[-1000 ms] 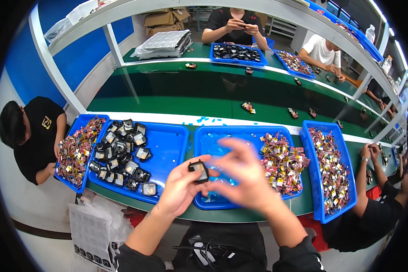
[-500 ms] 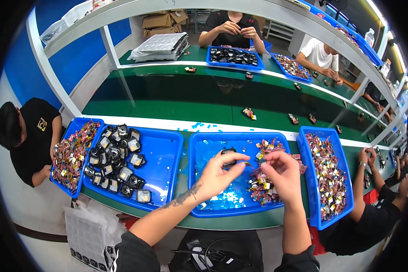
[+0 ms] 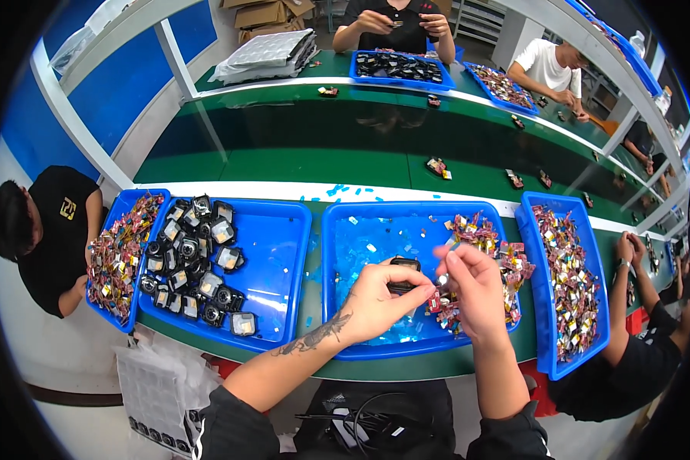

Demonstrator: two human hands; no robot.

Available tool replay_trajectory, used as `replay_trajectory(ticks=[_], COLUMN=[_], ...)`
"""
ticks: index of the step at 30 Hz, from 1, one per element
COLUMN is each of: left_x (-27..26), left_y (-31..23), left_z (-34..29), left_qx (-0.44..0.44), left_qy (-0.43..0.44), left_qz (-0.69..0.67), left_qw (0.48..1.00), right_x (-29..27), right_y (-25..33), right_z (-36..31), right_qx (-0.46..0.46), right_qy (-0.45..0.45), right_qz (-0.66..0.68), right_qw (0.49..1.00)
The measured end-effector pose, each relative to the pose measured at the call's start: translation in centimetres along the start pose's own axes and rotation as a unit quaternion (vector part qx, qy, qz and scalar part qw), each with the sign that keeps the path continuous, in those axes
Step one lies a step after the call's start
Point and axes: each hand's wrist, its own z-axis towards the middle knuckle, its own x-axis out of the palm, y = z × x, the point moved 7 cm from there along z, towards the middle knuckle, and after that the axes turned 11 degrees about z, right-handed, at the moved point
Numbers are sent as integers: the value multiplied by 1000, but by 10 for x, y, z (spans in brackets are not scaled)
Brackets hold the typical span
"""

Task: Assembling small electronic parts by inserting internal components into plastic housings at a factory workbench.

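Note:
My left hand (image 3: pixel 383 300) is closed around a small black plastic housing (image 3: pixel 405 265) above the middle blue tray (image 3: pixel 349 351); the fingers cover much of it. To its right, my right hand (image 3: pixel 474 287) has thumb and forefinger pinched close together near the housing. A tiny blue bit shows by these fingertips, but whether they grip it I cannot make out. Under and beyond the right hand lies a heap of small reddish circuit boards (image 3: pixel 474 228) with wires and pale tabs. Scraps of blue film (image 3: pixel 395 331) are scattered over the tray's floor.
At left, another blue tray (image 3: pixel 272 222) holds several black housings (image 3: pixel 199 261). Narrow blue trays of boards stand at far left (image 3: pixel 123 264) and right (image 3: pixel 567 284). Beyond runs a green conveyor (image 3: pixel 284 146) with loose units. Co-workers sit around; a white frame (image 3: pixel 80 126) rises at left.
Both hands remain over the middle tray, and my left hand has come closer to the right one. The whole view has shifted slightly, and units on the conveyor appear further right.

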Motion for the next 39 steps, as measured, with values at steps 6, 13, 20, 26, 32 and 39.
replay_trajectory(ticks=[6, 13, 20, 26, 32, 39], left_x=[-6, -8, -12, -10, -4, -5], left_y=[-7, -5, -5, -10, -17, -18], left_z=[-4, -2, -2, -5, -10, -8], left_qx=[-25, -26, -19, 41, 64, 76], left_qy=[-18, -32, -53, -56, -34, -49], left_qz=[-70, -111, -72, 60, 64, 126], left_qw=[997, 993, 996, 996, 995, 988], right_x=[2, 10, 9, 6, 7, 2], right_y=[37, 40, 20, 20, 24, 16], right_z=[-10, -12, -16, -13, -16, -12], right_qx=[-107, -174, -23, -8, -27, -13], right_qy=[-34, -22, 22, 47, 52, 46], right_qz=[-411, -322, -161, -117, -90, -96], right_qw=[905, 930, 986, 992, 994, 994])
